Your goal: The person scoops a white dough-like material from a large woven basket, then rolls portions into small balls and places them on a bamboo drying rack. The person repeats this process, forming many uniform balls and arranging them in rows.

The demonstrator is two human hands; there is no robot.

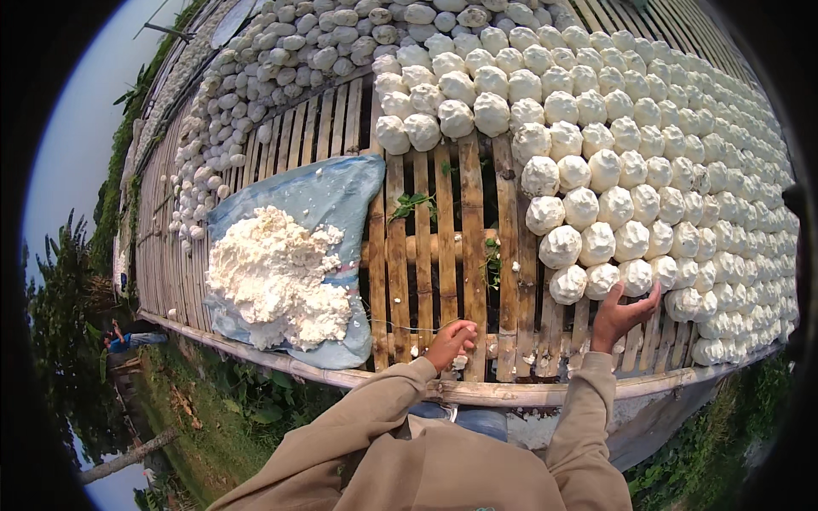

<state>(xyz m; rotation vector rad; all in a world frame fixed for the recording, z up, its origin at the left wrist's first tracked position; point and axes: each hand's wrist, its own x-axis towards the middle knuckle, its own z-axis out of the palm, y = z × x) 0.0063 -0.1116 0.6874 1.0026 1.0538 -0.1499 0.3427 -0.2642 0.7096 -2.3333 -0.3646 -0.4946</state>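
My right hand (625, 319) cups the near side of a knobbly white ball (636, 277), thumb on one side and fingers on the other. That ball sits at the near edge of closely packed rows of similar balls (615, 205) on the slatted bamboo rack (471, 247). Over the rack's near edge, my left hand (452, 345) is closed with its fingers curled; what they hold, if anything, is hidden. A thin strand (413, 329) runs from near the blue sheet to its fingertips. To the left, a crumbly white heap (277, 272) lies on a blue woven sheet (345, 187).
Smaller, greyer lumps (281, 64) cover the far left of the rack. Green leaves (415, 204) poke through the slat gaps, and white crumbs dot the slats. A bamboo pole (503, 393) edges the near side. Another person (128, 339) is far off at left.
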